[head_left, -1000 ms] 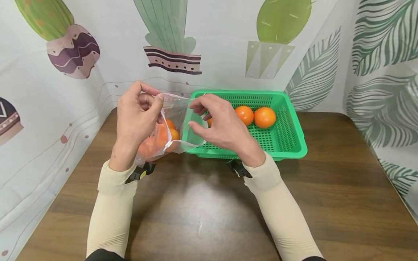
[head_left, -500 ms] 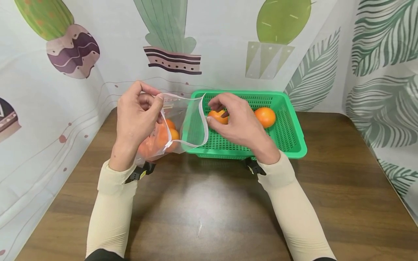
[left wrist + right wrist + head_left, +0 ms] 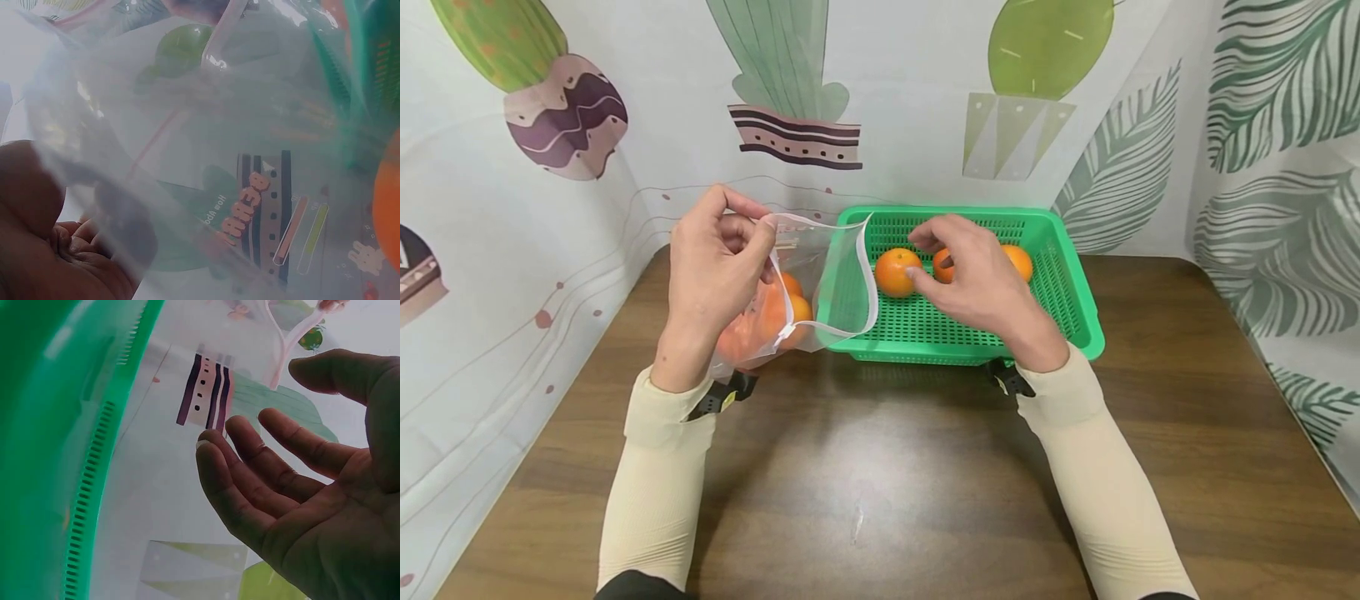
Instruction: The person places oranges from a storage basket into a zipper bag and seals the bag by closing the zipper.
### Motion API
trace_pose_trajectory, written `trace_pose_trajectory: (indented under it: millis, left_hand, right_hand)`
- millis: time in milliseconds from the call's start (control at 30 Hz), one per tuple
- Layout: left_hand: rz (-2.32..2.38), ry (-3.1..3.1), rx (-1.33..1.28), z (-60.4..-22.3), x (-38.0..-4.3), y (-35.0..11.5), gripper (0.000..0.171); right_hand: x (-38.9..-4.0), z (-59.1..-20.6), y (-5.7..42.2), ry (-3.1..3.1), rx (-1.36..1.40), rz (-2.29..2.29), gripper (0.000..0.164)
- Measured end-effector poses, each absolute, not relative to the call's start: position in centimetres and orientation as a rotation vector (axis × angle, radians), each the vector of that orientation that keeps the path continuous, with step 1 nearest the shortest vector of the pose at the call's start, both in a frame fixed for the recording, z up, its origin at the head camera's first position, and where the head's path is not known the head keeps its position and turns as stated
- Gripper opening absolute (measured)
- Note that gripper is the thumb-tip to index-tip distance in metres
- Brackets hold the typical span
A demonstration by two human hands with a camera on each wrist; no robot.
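Up on the left, the person's left hand [image 3: 711, 271] pinches the rim of a clear plastic zip bag [image 3: 820, 267], whose far edge hangs unsupported; that thin mouth could sag inward and narrow the gap. Round orange fruits [image 3: 793, 317] lie inside, and their weight might drag the pinched rim loose. Over the green perforated plastic basket [image 3: 962, 352], the right hand [image 3: 977, 271] holds nothing, its fingers spread and bent. Its thumb overlaps a glossy orange fruit [image 3: 895, 273]; whether they touch cannot be told. Two more fruits [image 3: 1019, 260] sit to the right, partly hidden by the hand, so a stray fingertip could set one rolling.
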State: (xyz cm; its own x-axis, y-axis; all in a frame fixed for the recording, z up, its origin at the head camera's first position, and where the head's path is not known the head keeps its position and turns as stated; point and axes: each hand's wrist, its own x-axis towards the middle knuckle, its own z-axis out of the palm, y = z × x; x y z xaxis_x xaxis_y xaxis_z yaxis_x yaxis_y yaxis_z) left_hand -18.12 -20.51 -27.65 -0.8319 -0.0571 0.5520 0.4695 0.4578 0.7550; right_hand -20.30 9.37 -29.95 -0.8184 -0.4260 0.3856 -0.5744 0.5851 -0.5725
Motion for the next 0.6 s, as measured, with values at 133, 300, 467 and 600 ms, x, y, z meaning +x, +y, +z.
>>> trace_pose_trajectory:
  millis: [133,300,467,600]
  left_hand:
    - [-1.363,-2.206,-0.344,-27.7,-18.1,-20.5,0.010]
    - [-1.369,-2.208,-0.339,-27.6,-18.1,-20.5,0.010]
    - [-1.368,-2.210,-0.338,-27.6,-18.1,-20.5,0.011]
    - [-1.363,-2.218,-0.334,-27.6,-17.9,-20.5,0.010]
  right_hand:
    - [-20.4,-30.1,9.9,-2.643,0.809,1.031,0.033]
    - [-20.4,-30.4,10.4,-2.674,0.796,1.012,0.036]
    - [-20.4,-30.8,10.9,-2.704,0.794,0.954,0.037]
    - [-20.4,-31.2,11.4,-2.734,0.793,0.902,0.040]
